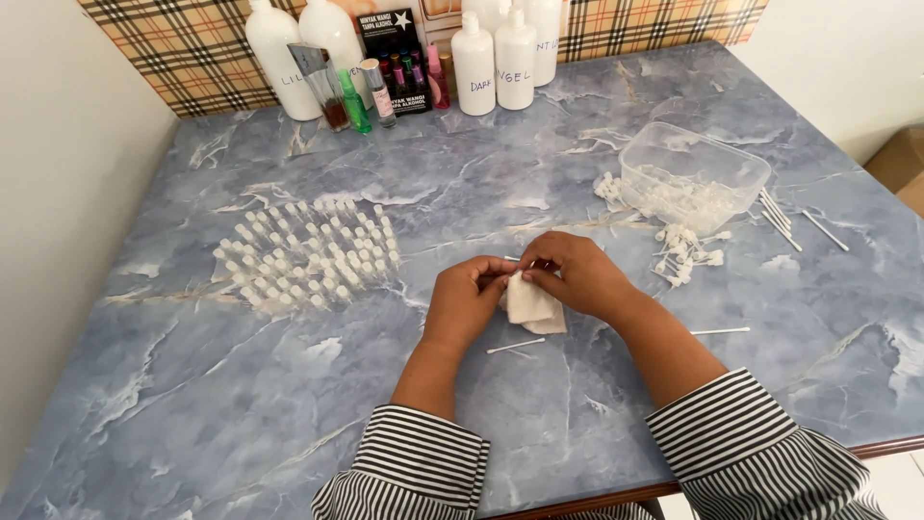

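Observation:
My left hand (465, 300) and my right hand (575, 273) meet over the middle of the blue marbled table (192, 385). Together they pinch a small white folded cloth (532, 306) that hangs below the fingers. A thin white piece shows between the fingertips; I cannot tell what it is. A thin white stick (515, 346) lies on the table just below my hands. Another thin stick (720, 331) lies right of my right forearm.
Many small clear vials (310, 252) stand in rows at the left. A clear plastic tub (693, 173) of small white parts sits at the right, with loose white parts (685, 252) and sticks (782, 217) beside it. White bottles (496, 63) and small coloured bottles (380, 91) line the back edge.

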